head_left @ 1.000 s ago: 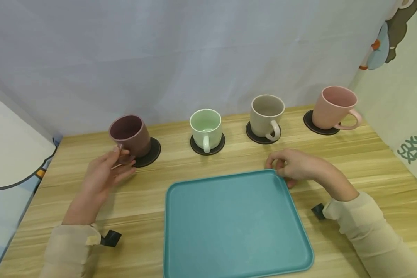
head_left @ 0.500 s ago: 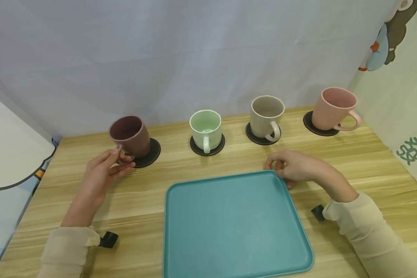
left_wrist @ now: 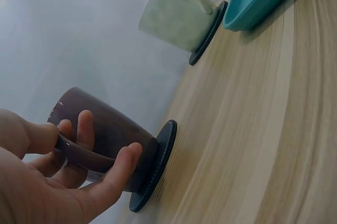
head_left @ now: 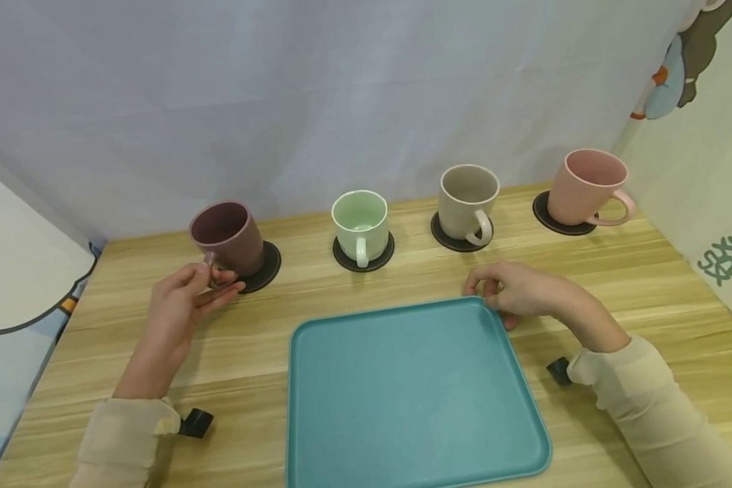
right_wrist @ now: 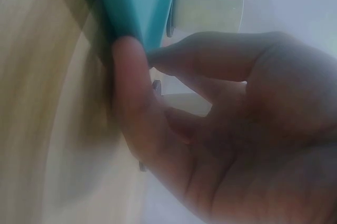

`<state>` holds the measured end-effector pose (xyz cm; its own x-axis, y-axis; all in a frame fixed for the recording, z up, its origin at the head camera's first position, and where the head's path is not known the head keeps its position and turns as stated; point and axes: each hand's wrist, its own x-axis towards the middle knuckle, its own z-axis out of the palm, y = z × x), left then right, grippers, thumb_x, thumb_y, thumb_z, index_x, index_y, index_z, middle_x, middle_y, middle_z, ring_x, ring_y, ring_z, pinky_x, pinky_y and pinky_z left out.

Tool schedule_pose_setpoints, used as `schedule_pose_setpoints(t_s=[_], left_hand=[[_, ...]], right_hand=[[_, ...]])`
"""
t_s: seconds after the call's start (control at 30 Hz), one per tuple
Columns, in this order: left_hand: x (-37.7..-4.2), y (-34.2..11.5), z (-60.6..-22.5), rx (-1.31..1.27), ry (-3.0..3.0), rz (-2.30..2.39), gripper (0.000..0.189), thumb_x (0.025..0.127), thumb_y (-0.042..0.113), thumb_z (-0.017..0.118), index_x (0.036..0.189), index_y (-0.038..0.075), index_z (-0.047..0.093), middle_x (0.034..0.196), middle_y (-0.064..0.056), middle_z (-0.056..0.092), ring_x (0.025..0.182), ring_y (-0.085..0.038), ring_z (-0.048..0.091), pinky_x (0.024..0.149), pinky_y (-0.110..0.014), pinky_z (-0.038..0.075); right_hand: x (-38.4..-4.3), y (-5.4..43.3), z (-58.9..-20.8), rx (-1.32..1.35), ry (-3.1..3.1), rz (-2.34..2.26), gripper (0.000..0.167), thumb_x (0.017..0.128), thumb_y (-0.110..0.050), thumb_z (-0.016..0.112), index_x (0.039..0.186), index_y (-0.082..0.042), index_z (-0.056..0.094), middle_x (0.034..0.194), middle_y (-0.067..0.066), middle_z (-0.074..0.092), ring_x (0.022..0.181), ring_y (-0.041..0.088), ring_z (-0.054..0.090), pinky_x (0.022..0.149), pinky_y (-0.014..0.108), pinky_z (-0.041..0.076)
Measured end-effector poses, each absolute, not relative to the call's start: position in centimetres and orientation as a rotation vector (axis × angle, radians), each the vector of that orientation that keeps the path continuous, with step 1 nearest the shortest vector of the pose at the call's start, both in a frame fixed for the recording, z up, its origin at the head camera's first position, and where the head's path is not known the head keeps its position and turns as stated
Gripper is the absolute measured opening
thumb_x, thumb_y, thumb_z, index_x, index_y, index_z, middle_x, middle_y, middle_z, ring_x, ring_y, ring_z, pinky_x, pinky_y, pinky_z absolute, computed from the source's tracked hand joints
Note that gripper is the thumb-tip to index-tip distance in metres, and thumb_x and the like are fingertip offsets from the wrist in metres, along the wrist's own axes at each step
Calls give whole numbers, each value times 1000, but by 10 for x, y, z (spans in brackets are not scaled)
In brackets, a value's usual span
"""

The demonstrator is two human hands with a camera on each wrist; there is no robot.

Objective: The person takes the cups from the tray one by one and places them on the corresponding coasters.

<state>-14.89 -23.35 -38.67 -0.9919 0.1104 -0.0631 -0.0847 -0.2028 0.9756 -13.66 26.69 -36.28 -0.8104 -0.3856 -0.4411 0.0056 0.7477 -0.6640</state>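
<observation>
A dark purple mug [head_left: 232, 237] stands upright on a round black coaster [head_left: 270, 264] at the far left. My left hand [head_left: 177, 298] holds its handle [left_wrist: 84, 155]; in the left wrist view the thumb presses the top of the handle and fingers reach through the loop. At the far right corner of the teal tray [head_left: 415, 400], my right hand [head_left: 518, 288] grips the corner. A finger and the thumb meet the tray's edge there in the right wrist view, while other fingers are partly hidden. The tray lies flat on the wooden table and bears nothing.
A pale green mug [head_left: 361, 227], a beige mug [head_left: 460, 217] and a pink mug [head_left: 576, 196] stand on black coasters along the back. A light curtain [head_left: 341, 102] hangs right behind the wooden table [head_left: 238, 366].
My left fingers have drawn in a little around the purple mug's handle. The mug remains on its coaster; my right hand and the tray stay as they were.
</observation>
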Motion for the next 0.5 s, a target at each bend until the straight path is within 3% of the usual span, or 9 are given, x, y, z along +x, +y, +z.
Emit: schedule_pose_setpoints(t_s=[0.5], left_hand=[[-146,-225,-386,10,1834,2397,23,105,22,60,98,2,69,100,-4,76,98,-22,80,97,-32,60]], right_hand=[[-137,267,-363,-282,2376,-900,33,94,7,51,119,-9,66,90,9,56,65,20,60,59,31,55]])
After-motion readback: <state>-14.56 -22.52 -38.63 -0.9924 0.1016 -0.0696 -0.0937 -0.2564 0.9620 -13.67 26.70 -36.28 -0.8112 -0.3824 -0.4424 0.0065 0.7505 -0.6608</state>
